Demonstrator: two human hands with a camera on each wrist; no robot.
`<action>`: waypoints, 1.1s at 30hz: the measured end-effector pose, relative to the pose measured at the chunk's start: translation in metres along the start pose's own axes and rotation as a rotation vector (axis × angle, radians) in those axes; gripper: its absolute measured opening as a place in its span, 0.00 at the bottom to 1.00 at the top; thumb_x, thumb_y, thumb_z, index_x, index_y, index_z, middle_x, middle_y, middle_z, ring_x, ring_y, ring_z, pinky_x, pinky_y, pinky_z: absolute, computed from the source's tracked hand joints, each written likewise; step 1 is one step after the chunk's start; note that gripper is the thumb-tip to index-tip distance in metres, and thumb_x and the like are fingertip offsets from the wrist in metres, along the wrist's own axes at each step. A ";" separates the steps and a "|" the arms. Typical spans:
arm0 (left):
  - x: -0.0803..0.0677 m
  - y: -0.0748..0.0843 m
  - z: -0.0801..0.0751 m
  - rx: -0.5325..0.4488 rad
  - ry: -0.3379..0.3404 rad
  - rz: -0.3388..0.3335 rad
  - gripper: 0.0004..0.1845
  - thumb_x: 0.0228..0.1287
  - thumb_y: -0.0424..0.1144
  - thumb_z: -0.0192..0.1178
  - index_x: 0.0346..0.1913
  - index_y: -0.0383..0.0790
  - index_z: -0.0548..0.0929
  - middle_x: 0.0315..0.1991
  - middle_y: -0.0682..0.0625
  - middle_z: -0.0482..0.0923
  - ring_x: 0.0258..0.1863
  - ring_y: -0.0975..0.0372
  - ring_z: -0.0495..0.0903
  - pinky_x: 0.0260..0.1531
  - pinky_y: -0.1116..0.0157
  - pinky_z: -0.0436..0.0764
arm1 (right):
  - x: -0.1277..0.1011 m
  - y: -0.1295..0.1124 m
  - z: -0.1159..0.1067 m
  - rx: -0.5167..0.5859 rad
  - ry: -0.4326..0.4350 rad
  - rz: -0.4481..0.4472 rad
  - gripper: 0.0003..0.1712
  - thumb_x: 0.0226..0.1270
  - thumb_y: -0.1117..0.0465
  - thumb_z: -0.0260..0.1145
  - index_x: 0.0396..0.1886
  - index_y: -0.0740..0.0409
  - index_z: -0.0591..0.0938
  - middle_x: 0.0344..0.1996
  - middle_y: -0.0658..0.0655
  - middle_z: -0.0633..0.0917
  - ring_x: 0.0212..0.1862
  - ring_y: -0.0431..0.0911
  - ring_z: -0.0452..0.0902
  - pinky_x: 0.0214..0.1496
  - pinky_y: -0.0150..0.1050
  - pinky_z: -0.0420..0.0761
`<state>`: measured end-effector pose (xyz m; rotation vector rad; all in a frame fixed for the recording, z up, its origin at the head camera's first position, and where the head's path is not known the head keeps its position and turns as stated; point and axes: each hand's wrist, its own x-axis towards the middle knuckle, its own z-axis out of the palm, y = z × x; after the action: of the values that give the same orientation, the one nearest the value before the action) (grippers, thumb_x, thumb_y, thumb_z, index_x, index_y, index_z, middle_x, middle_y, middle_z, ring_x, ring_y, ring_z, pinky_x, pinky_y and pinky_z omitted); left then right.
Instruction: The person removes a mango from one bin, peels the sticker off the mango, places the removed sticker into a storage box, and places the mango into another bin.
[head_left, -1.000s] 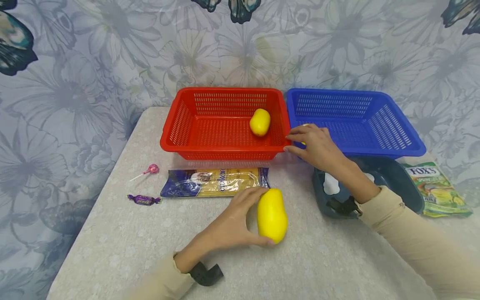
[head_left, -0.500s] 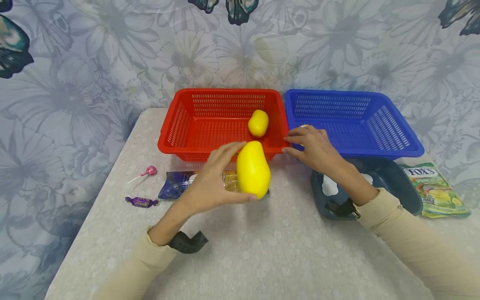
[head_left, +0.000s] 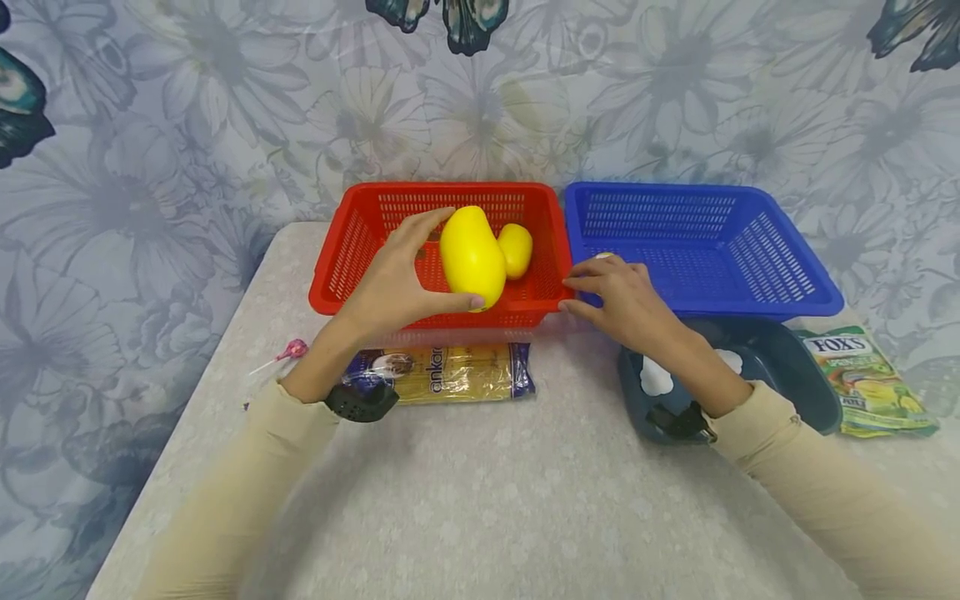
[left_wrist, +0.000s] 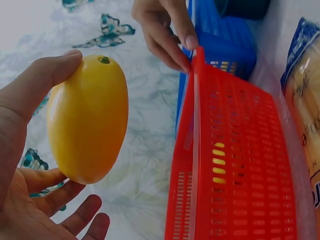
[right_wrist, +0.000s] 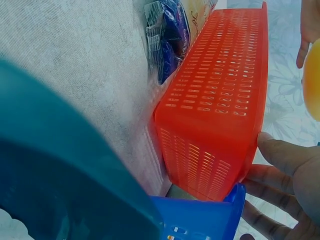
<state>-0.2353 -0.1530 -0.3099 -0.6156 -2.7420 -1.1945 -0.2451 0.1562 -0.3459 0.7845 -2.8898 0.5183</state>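
Note:
In the head view my left hand holds a large yellow mango between thumb and fingers, in front of and over the red basket. The left wrist view shows the mango's small green stem spot at the thumb end. A second yellow fruit lies inside the red basket at the right. My right hand grips the red basket's front right corner, thumb on its rim and fingers behind. Partly hidden under that hand, a pale yellow thing shows in the blue basket.
A spaghetti pack lies before the red basket, with a pink lollipop to its left. A dark teal basin with white cloud-shaped patches stands before the blue basket. To its right is a green FOX'S candy bag. A patterned wall rises behind.
My left hand has lifted the mango from the front of the table up and leftward, past the spaghetti pack to the red basket. The right hand has stayed at the basket corner.

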 end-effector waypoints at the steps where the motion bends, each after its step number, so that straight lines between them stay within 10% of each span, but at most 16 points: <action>1: 0.003 -0.002 0.000 -0.001 0.001 -0.004 0.56 0.43 0.64 0.77 0.76 0.57 0.62 0.73 0.56 0.59 0.66 0.58 0.64 0.63 0.48 0.70 | 0.000 0.000 0.000 0.001 0.000 -0.001 0.24 0.64 0.53 0.74 0.56 0.61 0.85 0.54 0.59 0.83 0.60 0.55 0.70 0.52 0.58 0.65; 33: 0.107 -0.050 -0.007 0.113 -0.156 -0.092 0.58 0.46 0.68 0.72 0.78 0.48 0.60 0.75 0.48 0.58 0.71 0.51 0.58 0.67 0.47 0.64 | -0.001 0.002 0.002 -0.011 0.021 -0.036 0.24 0.64 0.53 0.74 0.55 0.61 0.86 0.53 0.58 0.83 0.60 0.54 0.71 0.54 0.60 0.65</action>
<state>-0.3539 -0.1536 -0.3143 -0.5999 -2.9741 -1.0400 -0.2453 0.1575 -0.3481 0.8224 -2.8509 0.5031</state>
